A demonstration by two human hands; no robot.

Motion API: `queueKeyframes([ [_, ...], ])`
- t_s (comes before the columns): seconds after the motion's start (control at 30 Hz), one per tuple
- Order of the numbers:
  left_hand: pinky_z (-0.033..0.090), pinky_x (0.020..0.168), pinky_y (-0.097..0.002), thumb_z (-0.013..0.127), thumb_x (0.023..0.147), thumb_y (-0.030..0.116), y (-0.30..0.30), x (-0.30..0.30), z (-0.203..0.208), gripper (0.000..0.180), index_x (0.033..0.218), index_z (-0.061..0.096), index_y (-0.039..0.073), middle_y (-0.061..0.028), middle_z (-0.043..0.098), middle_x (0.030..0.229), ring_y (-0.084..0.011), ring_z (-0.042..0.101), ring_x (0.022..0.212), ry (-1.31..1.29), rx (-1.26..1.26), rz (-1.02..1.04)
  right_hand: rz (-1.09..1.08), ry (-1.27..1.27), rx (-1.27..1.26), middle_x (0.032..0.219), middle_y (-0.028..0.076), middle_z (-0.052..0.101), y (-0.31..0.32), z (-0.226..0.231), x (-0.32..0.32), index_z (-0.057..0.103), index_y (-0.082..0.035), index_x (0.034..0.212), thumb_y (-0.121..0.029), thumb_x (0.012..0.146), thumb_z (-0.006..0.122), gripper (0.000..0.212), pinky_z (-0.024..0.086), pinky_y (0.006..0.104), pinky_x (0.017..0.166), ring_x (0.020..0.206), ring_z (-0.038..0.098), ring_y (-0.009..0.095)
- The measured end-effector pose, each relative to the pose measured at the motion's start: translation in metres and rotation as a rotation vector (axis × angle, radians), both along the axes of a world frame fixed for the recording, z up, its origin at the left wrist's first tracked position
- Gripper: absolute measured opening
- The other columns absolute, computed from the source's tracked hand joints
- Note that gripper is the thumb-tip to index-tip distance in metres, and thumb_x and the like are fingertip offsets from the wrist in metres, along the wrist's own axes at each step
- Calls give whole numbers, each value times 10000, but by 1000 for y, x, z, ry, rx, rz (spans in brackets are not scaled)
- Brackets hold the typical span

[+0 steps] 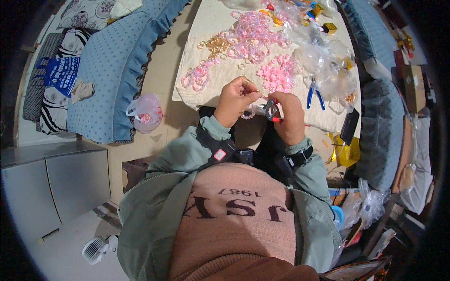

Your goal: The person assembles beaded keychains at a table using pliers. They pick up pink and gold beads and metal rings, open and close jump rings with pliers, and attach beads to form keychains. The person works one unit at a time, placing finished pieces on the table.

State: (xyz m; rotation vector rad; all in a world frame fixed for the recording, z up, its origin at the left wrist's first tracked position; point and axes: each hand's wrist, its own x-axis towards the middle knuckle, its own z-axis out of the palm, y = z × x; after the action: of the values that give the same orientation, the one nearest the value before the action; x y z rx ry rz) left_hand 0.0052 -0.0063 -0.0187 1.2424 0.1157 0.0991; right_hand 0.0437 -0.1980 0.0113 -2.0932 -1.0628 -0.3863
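Near the front edge of the cloth-covered table, my left hand (238,97) is closed, thumb and fingertips pinching a small gold-coloured piece. Below those fingers hangs a small loop of clear beads (248,112). My right hand (289,116) is wrapped round scissors (271,109) with grey and red loop handles. Its fingertips come close to the left ones, and the blades are hard to make out. Just beyond my hands lie pink flower-shaped beads (277,73), a heap of pink bead strands (255,35) and several gold rings (216,46).
Blue-handled pliers (310,96) and clear plastic bags (323,61) lie on the table's right side. A dark phone-like slab (349,126) sits at its right edge, above a yellow basket (348,151). Blue-covered seats (112,70) flank the table. A tied plastic bag (145,112) rests at left.
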Motion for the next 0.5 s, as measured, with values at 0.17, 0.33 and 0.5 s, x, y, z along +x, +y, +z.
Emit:
queueKeyframes([
  [0.17, 516, 802, -253, 709, 893, -4, -2, -1, -1, 151, 979, 588, 21, -54, 659, 944, -111, 628, 863, -143, 143, 101, -46, 236, 134, 989, 110, 657, 5, -1, -7, 616, -34, 1189, 47, 771, 719, 438, 496, 341, 762, 877, 624, 245],
  [0.33, 510, 806, -254, 704, 884, -35, -3, -3, 5, 153, 976, 598, 25, -56, 662, 965, -102, 618, 873, -194, 142, 146, -90, 360, 93, 969, 106, 653, 3, -7, -7, 622, -38, 1245, -55, 786, 802, 493, 488, 310, 704, 771, 573, 202],
  [0.5, 487, 769, -243, 723, 844, -56, -5, -3, 9, 161, 903, 602, 32, -33, 651, 886, -88, 594, 831, -203, 122, 204, -136, 360, 57, 1031, 147, 671, -2, -8, -11, 622, -65, 1239, 3, 752, 759, 511, 528, 356, 717, 837, 648, 281],
])
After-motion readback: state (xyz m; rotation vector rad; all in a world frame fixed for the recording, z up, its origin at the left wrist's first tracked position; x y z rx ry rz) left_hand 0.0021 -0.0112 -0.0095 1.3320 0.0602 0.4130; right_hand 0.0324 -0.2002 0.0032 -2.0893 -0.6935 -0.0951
